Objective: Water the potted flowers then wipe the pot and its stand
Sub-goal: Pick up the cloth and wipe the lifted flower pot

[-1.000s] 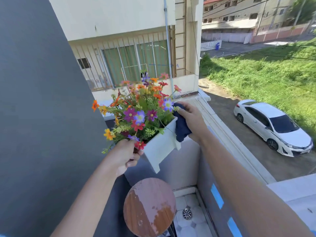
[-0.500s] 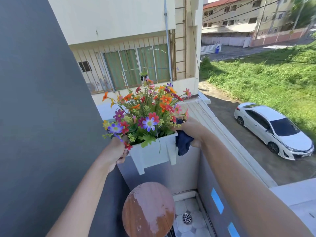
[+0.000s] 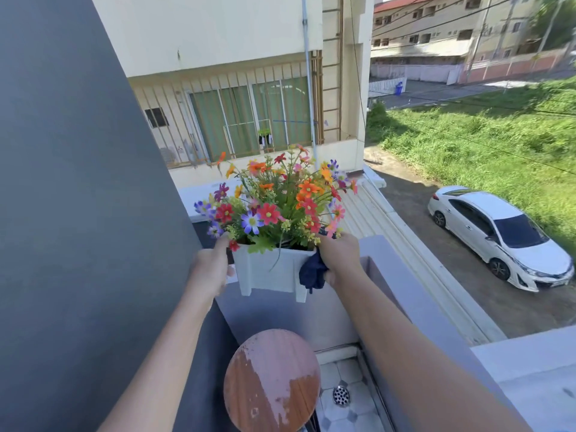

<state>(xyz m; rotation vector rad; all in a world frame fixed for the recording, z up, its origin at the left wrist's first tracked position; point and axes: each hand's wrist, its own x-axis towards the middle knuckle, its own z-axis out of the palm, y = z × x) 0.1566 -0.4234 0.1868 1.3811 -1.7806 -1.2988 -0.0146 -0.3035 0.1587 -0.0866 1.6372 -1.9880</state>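
Pot [image 3: 270, 272]: white, square, footed; held in the air between both hands, above and beyond the stand, in front of the grey balcony parapet [image 3: 402, 294]. Now level and upright; a second ago it was tipped sideways, its base turned toward the camera.

Flowers [image 3: 277, 204]: mixed red, orange, purple and yellow blooms, standing up out of the pot; earlier they leaned to the left.

Left hand [image 3: 209, 269]: fingers closed on the pot's left wall, thumb at the rim.

Right hand [image 3: 340, 257]: fingers closed on the pot's right wall, with the dark blue cloth [image 3: 312, 273] bunched between palm and pot; the cloth hangs below the hand. Earlier it was pressed against the pot's upper side.

Stand [image 3: 271, 380]: round wooden top, worn pale on one part, bare, directly below the pot and well apart from it.

Clearances: dark grey wall [image 3: 78, 213] close on the left, touching nothing; parapet near on the right; tiled floor with drain [image 3: 341, 395] beside the stand. White car [image 3: 498, 235] on the road far below.
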